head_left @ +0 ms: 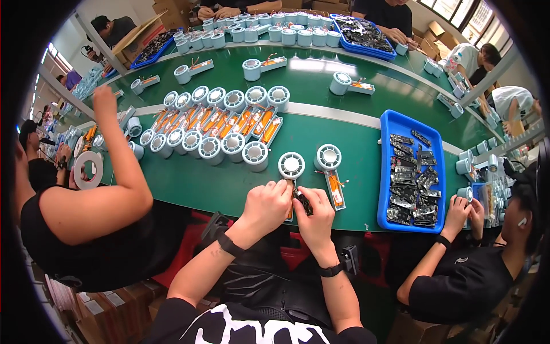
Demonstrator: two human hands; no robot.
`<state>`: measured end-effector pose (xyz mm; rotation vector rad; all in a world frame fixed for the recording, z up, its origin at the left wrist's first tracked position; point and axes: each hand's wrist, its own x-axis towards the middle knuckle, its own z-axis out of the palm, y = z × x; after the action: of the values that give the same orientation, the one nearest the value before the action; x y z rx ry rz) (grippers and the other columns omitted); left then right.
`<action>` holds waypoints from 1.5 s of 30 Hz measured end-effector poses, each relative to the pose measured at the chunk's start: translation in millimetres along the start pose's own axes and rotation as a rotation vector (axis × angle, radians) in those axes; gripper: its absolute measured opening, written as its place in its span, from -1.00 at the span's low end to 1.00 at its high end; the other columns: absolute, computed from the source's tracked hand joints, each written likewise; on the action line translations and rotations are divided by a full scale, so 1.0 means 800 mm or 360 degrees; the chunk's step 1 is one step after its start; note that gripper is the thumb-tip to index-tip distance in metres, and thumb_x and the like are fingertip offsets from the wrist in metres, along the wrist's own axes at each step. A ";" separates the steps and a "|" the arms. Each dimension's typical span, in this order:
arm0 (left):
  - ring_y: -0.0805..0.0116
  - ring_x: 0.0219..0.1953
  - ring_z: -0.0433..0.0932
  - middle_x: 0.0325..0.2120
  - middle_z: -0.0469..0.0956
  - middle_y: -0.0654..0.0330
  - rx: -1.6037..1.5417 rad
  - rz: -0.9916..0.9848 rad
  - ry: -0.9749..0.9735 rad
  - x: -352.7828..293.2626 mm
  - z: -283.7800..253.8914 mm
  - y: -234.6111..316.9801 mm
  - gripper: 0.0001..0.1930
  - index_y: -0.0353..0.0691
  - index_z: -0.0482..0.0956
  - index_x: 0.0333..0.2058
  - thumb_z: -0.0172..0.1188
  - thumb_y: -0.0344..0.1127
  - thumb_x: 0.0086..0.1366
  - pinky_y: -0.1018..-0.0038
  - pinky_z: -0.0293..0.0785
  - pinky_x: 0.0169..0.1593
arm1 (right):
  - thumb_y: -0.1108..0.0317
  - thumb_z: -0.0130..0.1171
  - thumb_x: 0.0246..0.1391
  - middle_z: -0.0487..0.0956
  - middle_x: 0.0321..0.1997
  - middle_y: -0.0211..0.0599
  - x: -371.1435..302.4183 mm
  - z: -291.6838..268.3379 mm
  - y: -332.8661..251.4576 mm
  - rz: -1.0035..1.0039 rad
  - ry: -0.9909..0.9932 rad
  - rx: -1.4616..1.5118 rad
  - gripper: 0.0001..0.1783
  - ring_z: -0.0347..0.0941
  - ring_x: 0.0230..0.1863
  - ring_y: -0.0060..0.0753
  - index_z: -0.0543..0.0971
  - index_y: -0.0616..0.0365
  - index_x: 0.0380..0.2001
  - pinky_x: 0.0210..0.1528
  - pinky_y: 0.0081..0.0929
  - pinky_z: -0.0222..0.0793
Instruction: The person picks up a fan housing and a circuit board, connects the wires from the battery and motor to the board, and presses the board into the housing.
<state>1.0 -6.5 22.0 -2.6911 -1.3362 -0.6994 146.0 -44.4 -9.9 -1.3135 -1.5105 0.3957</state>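
Close in front of me stands a light-blue handheld-fan body (291, 165) with a round slotted head, its open handle pointing toward me. My left hand (266, 205) is closed at the handle just below the head; the fingertips hide exactly where it grips. My right hand (315, 217) is closed on a small black circuit board (302, 202), held against the right side of that handle. Right beside it lies a second fan body (329, 157), its handle open over an orange battery with thin wires.
Left of my hands, two rows of fan bodies (233, 143) lie on the green table (321, 126). A blue tray (382, 172) of circuit boards is at the right. More fan bodies (252, 69) rest beyond the metal rail. Co-workers sit on both sides, one arm (123, 155) raised at left.
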 end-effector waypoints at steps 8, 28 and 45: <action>0.25 -0.43 0.57 -0.45 0.50 0.20 -0.0453 -0.0198 0.0375 -0.025 0.014 -0.011 -0.68 -0.30 0.61 -0.11 0.27 -0.41 0.12 0.36 0.53 -0.40 | 0.51 0.37 0.02 0.60 -0.23 -0.23 0.006 -0.003 -0.005 0.0250 -0.0080 0.0055 -0.70 0.57 -0.32 -0.36 0.66 0.22 -0.12 -0.32 -0.45 0.48; 0.30 -0.45 0.62 -0.49 0.52 0.21 -0.0132 -0.0023 -0.0201 -0.019 -0.002 -0.015 -0.57 -0.29 0.52 0.10 0.21 -0.32 0.27 0.39 0.53 -0.42 | 0.52 0.41 -0.05 0.65 -0.19 -0.16 0.031 -0.017 0.015 -0.0272 -0.0233 -0.0160 -0.66 0.61 -0.19 -0.14 0.64 0.21 -0.13 -0.19 -0.32 0.55; 0.27 -0.52 0.57 -0.53 0.52 0.18 -0.0373 -0.0100 0.0183 -0.040 0.012 -0.003 -0.50 -0.37 0.51 0.11 0.24 -0.44 0.14 0.37 0.51 -0.44 | 0.55 0.40 -0.03 0.67 -0.26 -0.23 0.032 -0.013 -0.003 0.0105 -0.0258 -0.0097 -0.69 0.61 -0.42 -0.44 0.66 0.23 -0.15 -0.41 -0.55 0.51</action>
<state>-14.0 -26.6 -0.1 -2.7406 -1.3961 -1.0628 157.7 -26.9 8.2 -1.4101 -1.6272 0.5124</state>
